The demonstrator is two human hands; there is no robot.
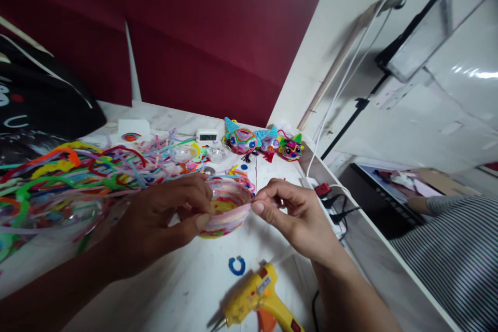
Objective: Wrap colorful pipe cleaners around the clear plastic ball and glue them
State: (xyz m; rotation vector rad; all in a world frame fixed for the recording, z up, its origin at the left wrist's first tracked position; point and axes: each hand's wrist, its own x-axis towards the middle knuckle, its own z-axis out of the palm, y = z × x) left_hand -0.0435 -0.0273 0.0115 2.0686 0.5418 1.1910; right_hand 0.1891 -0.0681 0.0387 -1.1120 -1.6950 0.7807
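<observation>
Between my hands is a round bowl (225,225) wrapped in bands of pink, yellow, red and green fuzzy stems, its opening tilted toward me. My left hand (167,218) pinches its left rim between thumb and fingers. At the right rim, the thumb and forefinger of my right hand (290,212) press together on a pale pink strand that runs along the edge. Below the bowl, a small blue C-shaped piece (237,266) lies on the white table (155,295). A yellow glue gun (257,295) rests near the front, its nozzle pointing down and left.
Colourful fuzzy stems (78,166) are heaped at the left. Decorated ornaments (243,139) and a small digital clock (207,136) stand at the back. A power strip (336,223) with cables lies at the right edge. Beyond it is a person in a striped sleeve (455,238).
</observation>
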